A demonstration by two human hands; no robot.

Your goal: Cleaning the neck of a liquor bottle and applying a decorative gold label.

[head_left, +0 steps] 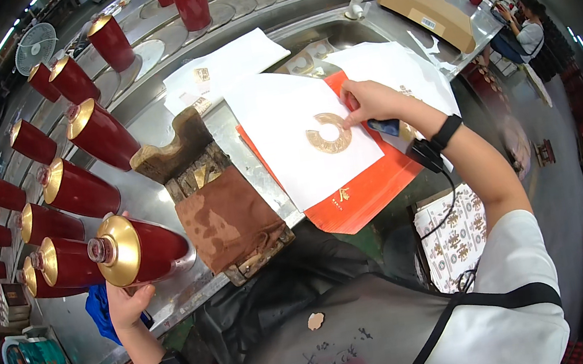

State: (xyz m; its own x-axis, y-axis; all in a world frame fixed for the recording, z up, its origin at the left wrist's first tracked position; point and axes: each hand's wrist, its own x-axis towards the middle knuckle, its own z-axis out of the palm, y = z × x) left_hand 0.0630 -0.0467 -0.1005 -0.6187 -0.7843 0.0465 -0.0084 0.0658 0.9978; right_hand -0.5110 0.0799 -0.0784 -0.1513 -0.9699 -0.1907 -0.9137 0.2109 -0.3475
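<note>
My left hand (129,303) is around the near side of a dark red bottle (157,250) with a gold shoulder and clear neck. Its thumb shows, while most fingers are hidden by the bottle. The bottle leans on its side at the metal bench's edge. With fingertips pinched, my right hand (371,101) grips the edge of a gold C-shaped label (328,134) lying on a white sheet (282,109). Beneath that sheet lies an orange-red folder (360,199). Between the hands stands a worn wooden cradle (177,149) with a damp brown cloth (226,216) over its front.
Several more red bottles (78,184) crowd the left, and others stand on a curved conveyor (245,0) at the back. A cardboard box (428,13) and a tap (357,5) are at the far right. Blue cloth (101,317) hangs by the bench edge. One person (530,33) stands far right.
</note>
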